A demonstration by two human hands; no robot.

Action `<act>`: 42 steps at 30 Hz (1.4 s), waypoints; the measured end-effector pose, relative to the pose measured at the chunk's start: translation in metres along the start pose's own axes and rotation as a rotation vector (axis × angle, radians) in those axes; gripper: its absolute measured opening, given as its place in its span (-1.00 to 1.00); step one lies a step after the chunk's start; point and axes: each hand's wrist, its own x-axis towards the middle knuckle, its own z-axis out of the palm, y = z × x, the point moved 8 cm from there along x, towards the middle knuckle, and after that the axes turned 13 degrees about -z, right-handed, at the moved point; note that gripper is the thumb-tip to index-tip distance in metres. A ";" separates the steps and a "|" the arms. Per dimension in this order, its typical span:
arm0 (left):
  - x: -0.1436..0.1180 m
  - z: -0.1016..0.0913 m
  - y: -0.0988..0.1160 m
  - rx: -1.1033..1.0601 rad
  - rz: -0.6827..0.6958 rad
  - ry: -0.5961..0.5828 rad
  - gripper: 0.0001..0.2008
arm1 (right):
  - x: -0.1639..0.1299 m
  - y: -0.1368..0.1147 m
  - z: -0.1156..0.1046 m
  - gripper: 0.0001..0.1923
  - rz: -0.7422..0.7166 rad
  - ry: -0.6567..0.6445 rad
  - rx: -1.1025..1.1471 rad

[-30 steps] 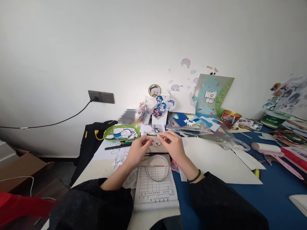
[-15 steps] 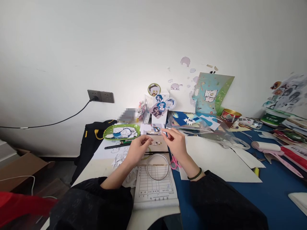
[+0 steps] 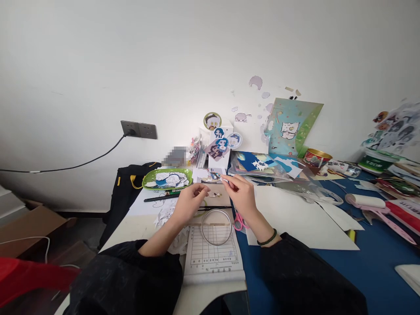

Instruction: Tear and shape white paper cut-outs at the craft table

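In the head view, your right hand (image 3: pixel 241 192) was raised over the middle of the counter (image 3: pixel 275 262), thumb and forefinger seemingly pinching a small white piece (image 3: pixel 222 178) at their tips, so that piece sat at the far-left end of the hand. Your left hand (image 3: pixel 192 202) hung just across from it, the fingers curled in toward the thumb; whether anything lay between them could not be told. Just beyond the pinch was a round picture cutout (image 3: pixel 214 176), and past the left hand, on its outer side, stood a green tray (image 3: pixel 148 185) of paper cutouts. Nearer you, below and between both hands, a ring (image 3: pixel 216 244) rested on a printed form pad (image 3: pixel 213 260), with pink scissors (image 3: pixel 242 225) just beneath your right wrist. For so small a piece, a light grip by its edge probably served you best, with your wrist kept low and steady and your left fingertips close enough to help without hiding the piece from your view.
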 end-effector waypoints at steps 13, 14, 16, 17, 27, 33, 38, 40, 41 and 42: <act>0.007 -0.004 -0.010 0.028 -0.004 0.044 -0.75 | -0.024 0.049 0.041 -0.82 0.289 -0.446 0.045; 0.007 -0.004 -0.010 0.031 -0.004 0.044 -0.75 | -0.026 0.051 0.042 -0.82 0.302 -0.456 0.047; 0.007 -0.004 -0.010 0.035 -0.003 0.044 -0.75 | -0.027 0.055 0.044 -0.81 0.324 -0.467 0.047; 0.007 -0.004 -0.010 0.037 -0.003 0.044 -0.75 | -0.028 0.057 0.044 -0.82 0.334 -0.471 0.045; 0.007 -0.003 -0.009 0.066 -0.008 0.051 -0.77 | -0.036 0.067 0.047 -0.82 0.433 -0.495 0.069; 0.006 -0.004 -0.008 0.083 -0.001 0.061 -0.76 | -0.038 0.068 0.047 -0.81 0.444 -0.486 0.096; 0.006 -0.005 -0.009 0.095 0.006 0.065 -0.77 | -0.038 0.068 0.047 -0.80 0.449 -0.482 0.102; 0.006 -0.005 -0.008 0.100 0.009 0.066 -0.77 | -0.038 0.068 0.047 -0.80 0.451 -0.481 0.101; 0.006 -0.005 -0.008 0.102 0.011 0.067 -0.77 | -0.038 0.068 0.047 -0.80 0.451 -0.482 0.101; 0.005 -0.005 -0.007 0.104 0.012 0.068 -0.77 | -0.038 0.068 0.047 -0.80 0.451 -0.484 0.100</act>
